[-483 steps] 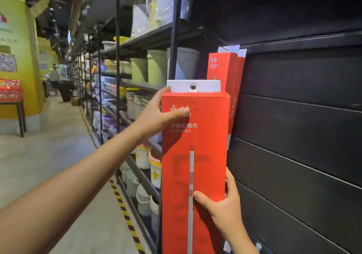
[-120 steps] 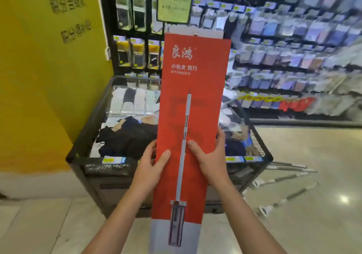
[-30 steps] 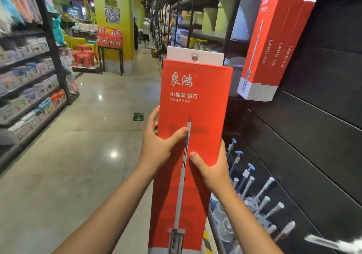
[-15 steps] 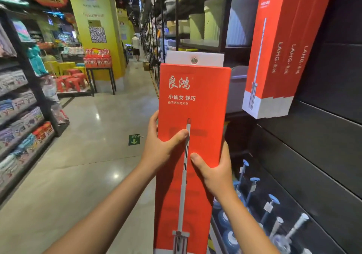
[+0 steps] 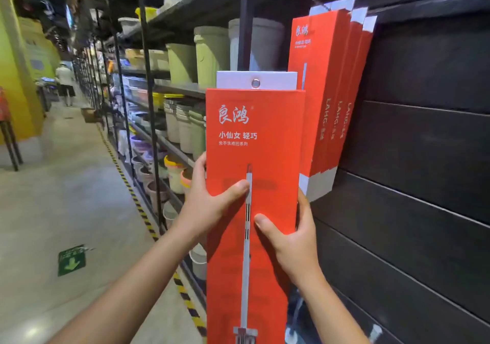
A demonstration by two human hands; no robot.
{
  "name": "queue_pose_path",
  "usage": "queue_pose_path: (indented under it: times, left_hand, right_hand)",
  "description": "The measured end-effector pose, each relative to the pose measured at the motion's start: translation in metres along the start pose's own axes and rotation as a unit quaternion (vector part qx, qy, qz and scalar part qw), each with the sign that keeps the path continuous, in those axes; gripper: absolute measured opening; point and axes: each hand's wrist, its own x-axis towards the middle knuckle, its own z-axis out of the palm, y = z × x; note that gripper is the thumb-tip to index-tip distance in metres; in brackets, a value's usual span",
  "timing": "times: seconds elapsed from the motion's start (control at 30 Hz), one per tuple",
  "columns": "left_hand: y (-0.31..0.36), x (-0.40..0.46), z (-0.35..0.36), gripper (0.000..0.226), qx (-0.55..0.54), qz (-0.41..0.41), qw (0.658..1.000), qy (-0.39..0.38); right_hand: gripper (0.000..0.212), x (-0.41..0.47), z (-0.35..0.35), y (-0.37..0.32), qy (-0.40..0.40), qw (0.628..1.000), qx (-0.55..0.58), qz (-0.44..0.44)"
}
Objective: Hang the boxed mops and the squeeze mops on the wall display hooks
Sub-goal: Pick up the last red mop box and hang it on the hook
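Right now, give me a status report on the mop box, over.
Left hand and right hand both grip the red boxed mop, upright. Not hung. Three hung boxes on the wall beside it. Hook hidden.

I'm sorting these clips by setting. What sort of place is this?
Most likely a household-goods shop aisle: shelves of plastic bins, identical boxed mops hanging on a dark slat wall, and a floor arrow sticker.

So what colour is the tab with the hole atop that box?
White, on the red boxed mop; head view.
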Motion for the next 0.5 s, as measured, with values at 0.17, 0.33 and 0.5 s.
queue_pose_path:
  times: [0.17,0.33,0.5]
  left_hand:
    - [-0.002,0.094,-0.009,0.084,-0.069,0.057,0.992,-0.090]
    - [0.018,0.177,0.006,0.078,-0.092,0.145,0.971,-0.165]
    - [0.043,0.251,0.037,0.073,-0.110,0.196,0.947,-0.230]
  right_hand:
    - [0.096,0.049,0.029,-0.002,0.072,0.996,-0.039,-0.032]
    - [0.096,0.088,0.028,-0.008,0.134,0.986,-0.071,-0.070]
    - [0.100,0.136,0.012,-0.006,0.172,0.976,-0.091,-0.096]
